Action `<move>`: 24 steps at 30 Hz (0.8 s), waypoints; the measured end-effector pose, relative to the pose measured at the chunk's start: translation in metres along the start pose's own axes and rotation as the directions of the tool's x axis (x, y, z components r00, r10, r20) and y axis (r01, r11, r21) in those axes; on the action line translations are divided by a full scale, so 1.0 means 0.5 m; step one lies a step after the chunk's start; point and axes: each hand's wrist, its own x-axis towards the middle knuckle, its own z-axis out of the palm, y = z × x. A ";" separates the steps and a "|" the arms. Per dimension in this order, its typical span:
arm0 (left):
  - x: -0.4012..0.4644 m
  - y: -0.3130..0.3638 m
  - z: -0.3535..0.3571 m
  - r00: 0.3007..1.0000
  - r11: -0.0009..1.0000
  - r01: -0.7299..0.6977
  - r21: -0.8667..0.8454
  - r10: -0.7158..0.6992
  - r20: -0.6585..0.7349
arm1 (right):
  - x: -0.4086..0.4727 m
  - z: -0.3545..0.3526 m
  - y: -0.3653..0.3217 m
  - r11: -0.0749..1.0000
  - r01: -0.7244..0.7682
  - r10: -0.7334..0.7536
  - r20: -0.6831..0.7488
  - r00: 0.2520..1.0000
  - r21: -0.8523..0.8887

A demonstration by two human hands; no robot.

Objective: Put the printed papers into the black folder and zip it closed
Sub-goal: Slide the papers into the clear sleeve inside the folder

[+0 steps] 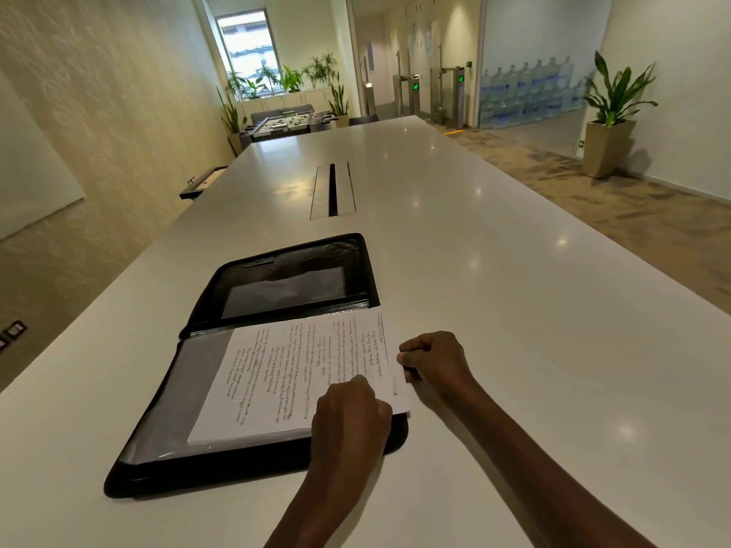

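Overhanging folder lower right: papers | right hand pinches edge, left hand curled on top | risk: zip snags.

1. a black folder lies open flat on a long white table, its far half showing a dark inner pocket.
2. a stack of printed papers lies on the near half, tilted, its right edge sticking out past the folder's right side.
3. the left hand rests on the near right part of the papers, fingers curled.
4. the right hand pinches the papers' right edge.
5. a cable slot is set into the table beyond the folder.
6. a potted plant stands on the floor at far right.
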 end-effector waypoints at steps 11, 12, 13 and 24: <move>0.005 -0.002 -0.002 1.000 0.998 0.006 -0.063 -0.008 -0.028 | -0.010 0.042 -0.002 0.998 0.043 -0.036 0.149 0.988 -0.043; 0.005 -0.002 -0.001 0.999 0.998 0.005 -0.065 -0.007 -0.033 | -0.011 0.044 -0.001 0.997 0.050 -0.040 0.165 0.985 -0.054; 0.005 -0.003 -0.001 0.999 0.997 0.002 -0.072 -0.005 -0.037 | -0.010 0.047 0.002 0.997 0.057 -0.045 0.181 0.982 -0.060; 0.008 -0.006 -0.014 0.998 0.984 -0.040 -0.175 0.030 -0.059 | -0.014 0.064 -0.004 0.983 0.098 -0.044 0.314 0.948 -0.157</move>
